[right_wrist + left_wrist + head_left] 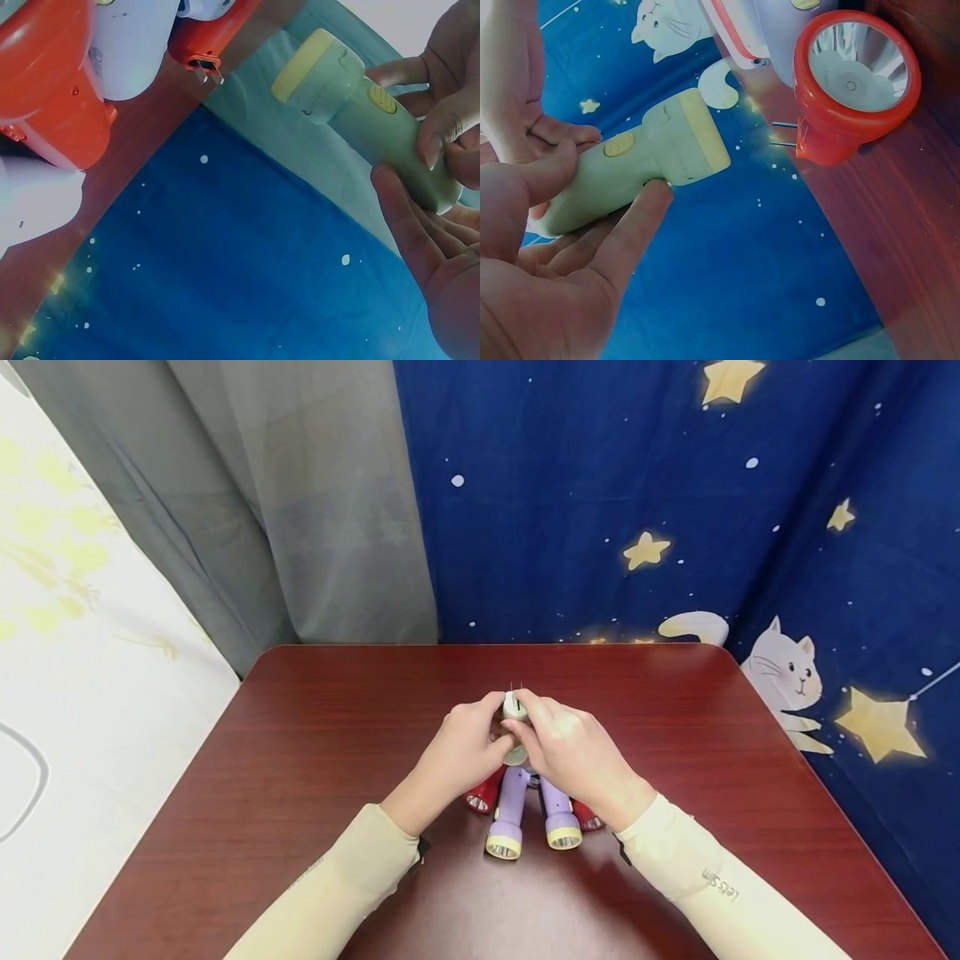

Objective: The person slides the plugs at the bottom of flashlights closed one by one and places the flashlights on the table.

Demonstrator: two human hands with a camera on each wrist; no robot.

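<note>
A pale green flashlight [641, 169] with a yellow rim and a yellow switch is held up above the table by both hands. My left hand [457, 747] grips it from the left, thumb and fingers on its body. From the right, my right hand [573, 747] pinches the tail end, where two thin metal prongs stick out in the head view. The fingers hide part of the body. Below the hands lie two purple flashlights [510, 810] with yellow rims. A red flashlight [483, 792] is beside them, and another red flashlight [588, 817] is partly covered by the right wrist.
The dark red wooden table [360, 693] holds the group of flashlights near its middle. A grey curtain [330, 510] and a blue curtain with stars [562, 510] hang behind it. A white surface with yellow patterns [90, 610] is at the left.
</note>
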